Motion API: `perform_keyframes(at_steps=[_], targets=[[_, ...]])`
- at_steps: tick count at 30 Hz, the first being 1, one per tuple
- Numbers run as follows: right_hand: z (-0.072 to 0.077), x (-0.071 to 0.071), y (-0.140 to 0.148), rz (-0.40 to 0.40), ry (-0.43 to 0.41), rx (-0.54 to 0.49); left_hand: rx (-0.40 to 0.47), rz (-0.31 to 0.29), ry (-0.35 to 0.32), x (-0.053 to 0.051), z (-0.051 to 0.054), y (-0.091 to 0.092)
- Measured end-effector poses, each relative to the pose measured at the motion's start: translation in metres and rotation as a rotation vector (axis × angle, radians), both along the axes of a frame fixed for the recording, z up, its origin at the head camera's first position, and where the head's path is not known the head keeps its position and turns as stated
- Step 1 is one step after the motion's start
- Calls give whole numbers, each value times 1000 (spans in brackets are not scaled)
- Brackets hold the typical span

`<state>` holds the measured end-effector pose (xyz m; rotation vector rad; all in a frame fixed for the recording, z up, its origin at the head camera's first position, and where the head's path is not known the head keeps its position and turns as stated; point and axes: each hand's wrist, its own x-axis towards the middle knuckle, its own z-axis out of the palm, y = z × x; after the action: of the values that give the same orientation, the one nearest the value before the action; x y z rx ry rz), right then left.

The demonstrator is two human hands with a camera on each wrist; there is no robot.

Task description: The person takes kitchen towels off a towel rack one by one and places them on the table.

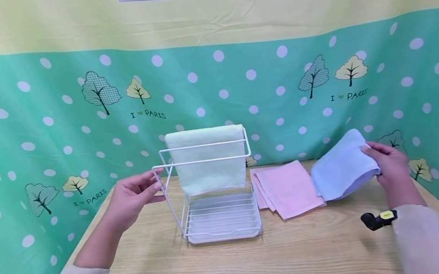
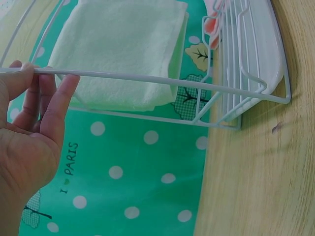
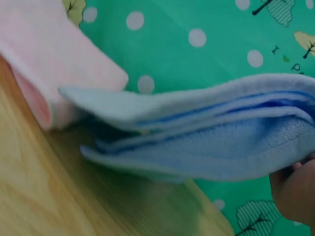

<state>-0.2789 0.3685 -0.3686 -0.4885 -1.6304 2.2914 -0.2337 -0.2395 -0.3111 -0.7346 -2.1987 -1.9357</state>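
A white wire rack [image 1: 202, 162] with a tray at its base stands on the table, and a folded pale green towel [image 1: 212, 176] hangs over its rear bar. My left hand [image 1: 135, 198] pinches the rack's left upright between thumb and fingers, as the left wrist view also shows. On the right, my right hand [image 1: 388, 160] grips a folded blue towel [image 1: 343, 166] by its right edge and holds it tilted, its layers parting in the right wrist view. A folded pink towel [image 1: 287, 189] lies between the rack and the blue towel.
The wooden table [image 1: 305, 256] carries all of these things. A green and yellow curtain [image 1: 210, 76] with white dots and trees hangs close behind the table and along both sides. The rack's white tray [image 1: 223, 236] sits under the wire shelf.
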Motion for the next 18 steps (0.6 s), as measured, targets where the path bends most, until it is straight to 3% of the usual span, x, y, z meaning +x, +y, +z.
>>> perform_keyframes(at_steps=[4,11,14,18], targets=[[-4,3,16,31,-65,233,5,-8,10,-1,0,1],[-17,5,34,105,-178,792,4,0,-4,1,0,0],[-23,7,38,125,-200,895,7,1,-1,2,0,0],[-29,8,42,109,-208,947,6,-2,6,1,0,0]])
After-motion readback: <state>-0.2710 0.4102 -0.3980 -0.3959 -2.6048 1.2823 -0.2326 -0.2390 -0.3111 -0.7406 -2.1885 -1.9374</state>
